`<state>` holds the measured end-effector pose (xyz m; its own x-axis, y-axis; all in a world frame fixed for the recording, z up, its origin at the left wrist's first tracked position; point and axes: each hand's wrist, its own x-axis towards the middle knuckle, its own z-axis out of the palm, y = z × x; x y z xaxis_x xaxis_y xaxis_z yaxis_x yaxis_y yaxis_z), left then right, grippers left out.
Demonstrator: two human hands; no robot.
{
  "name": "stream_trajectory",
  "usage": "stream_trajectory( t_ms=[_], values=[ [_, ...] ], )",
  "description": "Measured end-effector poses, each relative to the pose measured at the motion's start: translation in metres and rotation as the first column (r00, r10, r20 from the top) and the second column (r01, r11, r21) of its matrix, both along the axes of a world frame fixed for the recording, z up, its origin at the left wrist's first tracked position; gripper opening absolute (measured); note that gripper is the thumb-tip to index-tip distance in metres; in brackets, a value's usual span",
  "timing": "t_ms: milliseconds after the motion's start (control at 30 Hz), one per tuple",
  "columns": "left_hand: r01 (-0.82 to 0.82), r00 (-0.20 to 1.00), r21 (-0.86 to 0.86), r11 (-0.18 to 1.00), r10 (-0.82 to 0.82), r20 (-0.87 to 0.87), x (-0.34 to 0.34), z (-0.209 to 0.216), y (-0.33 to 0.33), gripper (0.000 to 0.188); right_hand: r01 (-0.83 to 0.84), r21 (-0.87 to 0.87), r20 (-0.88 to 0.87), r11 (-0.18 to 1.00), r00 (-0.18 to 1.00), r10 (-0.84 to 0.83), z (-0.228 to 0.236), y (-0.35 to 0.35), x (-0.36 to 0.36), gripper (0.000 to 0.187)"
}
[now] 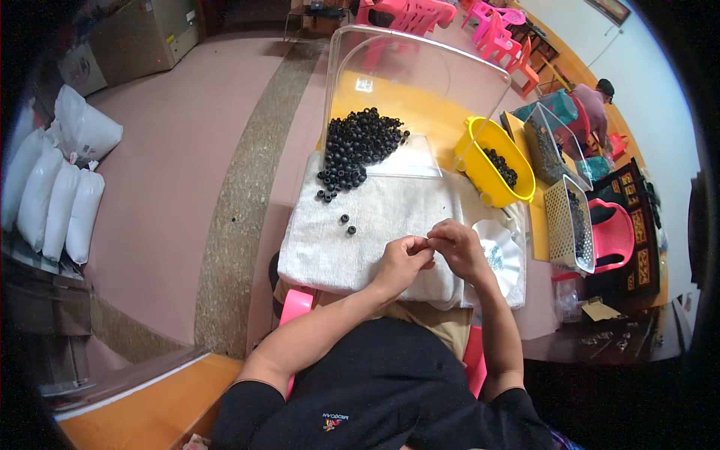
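My left hand (403, 264) and my right hand (459, 247) meet over a white towel (319, 259) on my lap. The fingertips of both are pinched together, almost touching; whatever they hold is too small or hidden to make out. Left of them, two small black ring-shaped pieces (351, 230) lie loose on the cloth. Farther off, a heap of similar black pieces (360, 146) spills from a see-through plastic bin (427, 41) onto the towel. Beside my right hand lies a white fluted dish (511, 259) with tiny bits in it.
A yellow tub (523, 189) with more black pieces stands to the right of the bin. Past it are a see-through box (551, 139), a cream perforated basket (561, 229) and a pink chair (615, 236). White sacks (56, 202) line the left. Another person (591, 109) sits far right.
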<state>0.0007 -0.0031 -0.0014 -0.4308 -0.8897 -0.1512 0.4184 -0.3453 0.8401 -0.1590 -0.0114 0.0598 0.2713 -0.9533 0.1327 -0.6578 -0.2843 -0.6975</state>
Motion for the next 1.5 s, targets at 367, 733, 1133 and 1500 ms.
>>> stream_trajectory(
  t_ms=[367,733,1133,1500],
  values=[
    [0.06,0.995,-0.033,0.998,-0.057,0.081,0.0,0.002,0.002,0.022,-0.073,-0.255,-0.286,0.964,0.958,-0.003,-0.008,0.008,-0.007,0.012],
    [0.064,0.983,-0.139,0.988,-0.038,0.181,0.0,0.008,0.004,0.013,-0.106,-0.302,-0.269,0.947,0.963,0.022,-0.005,0.012,-0.01,0.015],
    [0.118,0.988,-0.163,0.98,-0.1,0.117,-0.002,0.002,0.004,0.01,-0.014,0.092,0.025,0.996,1.0,0.012,-0.025,0.014,-0.035,0.012],
    [0.116,0.993,-0.113,0.987,-0.116,0.005,-0.001,0.001,0.004,0.013,0.036,0.491,0.422,0.87,0.864,-0.274,-0.023,0.025,-0.041,0.017]
  ],
)
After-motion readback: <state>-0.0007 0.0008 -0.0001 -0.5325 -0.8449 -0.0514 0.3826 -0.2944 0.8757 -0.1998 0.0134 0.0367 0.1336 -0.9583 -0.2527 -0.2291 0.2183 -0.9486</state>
